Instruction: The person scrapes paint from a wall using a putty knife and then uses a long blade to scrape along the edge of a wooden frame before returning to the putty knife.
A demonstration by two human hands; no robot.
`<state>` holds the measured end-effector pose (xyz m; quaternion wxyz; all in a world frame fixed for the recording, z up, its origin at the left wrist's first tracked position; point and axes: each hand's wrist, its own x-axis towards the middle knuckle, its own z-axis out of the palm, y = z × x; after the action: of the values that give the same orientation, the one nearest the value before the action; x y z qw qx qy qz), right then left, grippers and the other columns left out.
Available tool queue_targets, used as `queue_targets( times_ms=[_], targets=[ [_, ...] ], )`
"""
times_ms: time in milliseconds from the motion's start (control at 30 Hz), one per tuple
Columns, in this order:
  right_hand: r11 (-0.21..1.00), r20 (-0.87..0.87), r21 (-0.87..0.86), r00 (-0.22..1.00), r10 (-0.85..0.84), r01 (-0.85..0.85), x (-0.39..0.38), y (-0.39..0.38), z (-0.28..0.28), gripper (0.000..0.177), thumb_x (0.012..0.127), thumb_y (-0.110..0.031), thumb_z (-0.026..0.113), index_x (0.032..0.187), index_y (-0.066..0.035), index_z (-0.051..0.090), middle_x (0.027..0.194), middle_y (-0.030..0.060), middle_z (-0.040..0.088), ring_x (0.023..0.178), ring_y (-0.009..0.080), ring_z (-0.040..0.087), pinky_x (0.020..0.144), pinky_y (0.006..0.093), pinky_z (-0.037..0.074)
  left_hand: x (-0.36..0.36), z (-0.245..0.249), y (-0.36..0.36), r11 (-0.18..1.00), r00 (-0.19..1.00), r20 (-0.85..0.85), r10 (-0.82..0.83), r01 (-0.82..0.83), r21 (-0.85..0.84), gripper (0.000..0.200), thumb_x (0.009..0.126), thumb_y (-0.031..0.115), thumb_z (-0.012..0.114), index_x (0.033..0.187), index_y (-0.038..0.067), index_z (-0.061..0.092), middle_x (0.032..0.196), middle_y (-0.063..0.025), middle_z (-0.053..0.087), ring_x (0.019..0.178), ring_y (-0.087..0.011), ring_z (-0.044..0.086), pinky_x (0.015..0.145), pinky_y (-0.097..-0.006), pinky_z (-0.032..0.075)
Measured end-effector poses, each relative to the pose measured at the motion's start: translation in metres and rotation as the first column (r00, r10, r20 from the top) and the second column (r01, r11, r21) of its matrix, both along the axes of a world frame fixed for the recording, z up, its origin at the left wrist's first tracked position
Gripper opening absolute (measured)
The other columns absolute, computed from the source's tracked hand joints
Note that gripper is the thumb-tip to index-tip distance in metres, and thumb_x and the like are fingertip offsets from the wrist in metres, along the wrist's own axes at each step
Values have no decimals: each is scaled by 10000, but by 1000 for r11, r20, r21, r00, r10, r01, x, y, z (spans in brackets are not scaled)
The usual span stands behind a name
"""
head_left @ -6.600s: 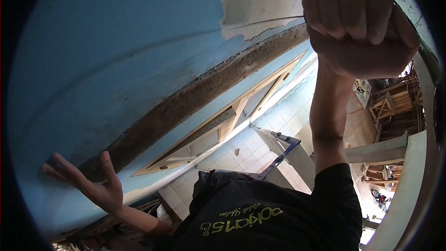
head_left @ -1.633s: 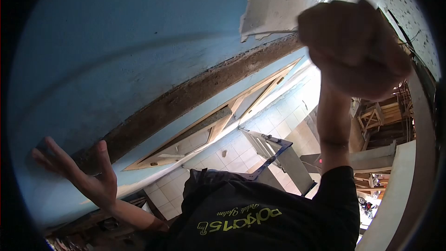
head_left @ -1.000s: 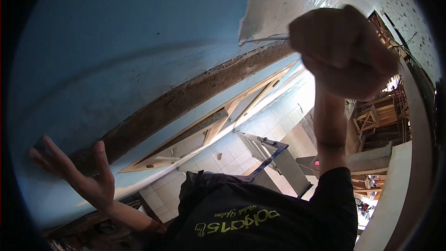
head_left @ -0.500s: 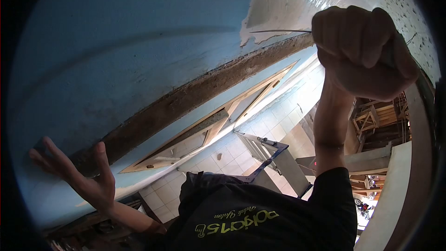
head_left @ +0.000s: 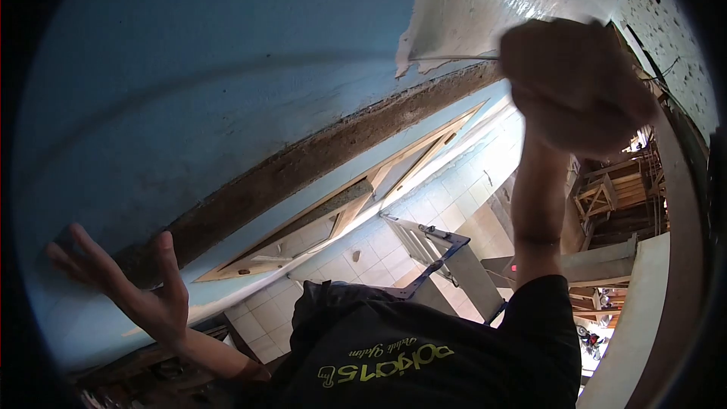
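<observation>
My right hand (head_left: 572, 87), blurred, is closed around a tool whose handle is hidden in the fist. A thin, flat blade (head_left: 462, 57) sticks out to the left of it, along the lower part of a whitish patch (head_left: 447, 7) on the blue wall (head_left: 227, 23). Whether the blade touches the wall I cannot tell. At the far left my left hand (head_left: 125, 280) is spread open with nothing in it, next to the blue wall and the end of a rough brown ledge (head_left: 303, 159).
Below the ledge is a wooden-framed opening (head_left: 356, 204). A ladder-like metal frame (head_left: 454, 257) stands over the tiled floor (head_left: 371, 250). Wooden structures (head_left: 617, 197) and a pale panel (head_left: 636, 318) are at the right. A black shirt (head_left: 424, 341) fills the bottom centre.
My right hand has shifted slightly left and is now blurred, and the blade sits a little lower. My left hand has barely moved.
</observation>
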<state>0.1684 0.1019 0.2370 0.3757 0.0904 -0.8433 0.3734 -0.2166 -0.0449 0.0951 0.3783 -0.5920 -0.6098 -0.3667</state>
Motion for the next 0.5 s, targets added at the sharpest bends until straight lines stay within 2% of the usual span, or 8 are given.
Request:
queue_targets(
  times_ms=[67,100,167,233,333,433,500],
  targets=[
    [995,46,-77,997,-61,64,-8,5,-8,476,949,-538,423,689,-139,458,617,-18,396,500,131,333,473,295,273,1,1,1,1000,1000,-2,-16,16,3,866,791,409,731,1483,95,316,1557,-227,154,1448,-416,89,1125,-632,138],
    [999,18,35,999,-38,37,3,6,-2,463,943,-531,433,715,-130,473,626,-14,398,523,132,351,475,296,274,0,0,1,1000,1000,5,-15,15,0,844,808,405,721,1488,124,308,1562,-217,140,1449,-410,85,1129,-623,143],
    [995,-26,76,997,-68,70,9,6,0,450,932,-525,447,728,-125,484,621,-12,397,532,130,360,475,297,270,-2,-1,0,1000,1000,17,-13,14,-16,803,842,398,700,1499,182,292,1572,-198,113,1452,-397,78,1138,-605,153],
    [984,-52,-58,984,-172,169,-10,7,-17,451,922,-526,458,704,-132,475,596,-17,394,503,124,341,468,296,260,3,2,0,1000,999,38,-11,12,-15,804,841,394,702,1499,177,292,1572,-199,113,1452,-399,76,1136,-608,153],
    [971,-74,-134,975,-210,199,-3,0,-19,506,903,-585,457,683,-130,453,580,-27,380,488,115,327,466,294,260,0,1,1,1000,1000,19,-11,11,-12,807,841,390,703,1499,172,291,1571,-203,114,1452,-399,74,1134,-611,153],
    [997,-100,-56,993,-62,57,10,-3,-7,511,904,-591,443,672,-135,440,585,-30,373,499,118,326,466,292,262,0,1,0,1000,1000,8,4,-4,-14,810,839,393,704,1498,167,291,1569,-208,119,1452,-400,73,1133,-611,149],
    [992,-92,-83,990,-106,98,2,-1,-12,488,909,-564,431,651,-149,425,580,-34,370,491,119,313,461,288,256,2,1,0,1000,1000,14,1,-1,-12,809,840,392,704,1497,163,293,1568,-211,120,1452,-402,71,1135,-608,143]
  ],
)
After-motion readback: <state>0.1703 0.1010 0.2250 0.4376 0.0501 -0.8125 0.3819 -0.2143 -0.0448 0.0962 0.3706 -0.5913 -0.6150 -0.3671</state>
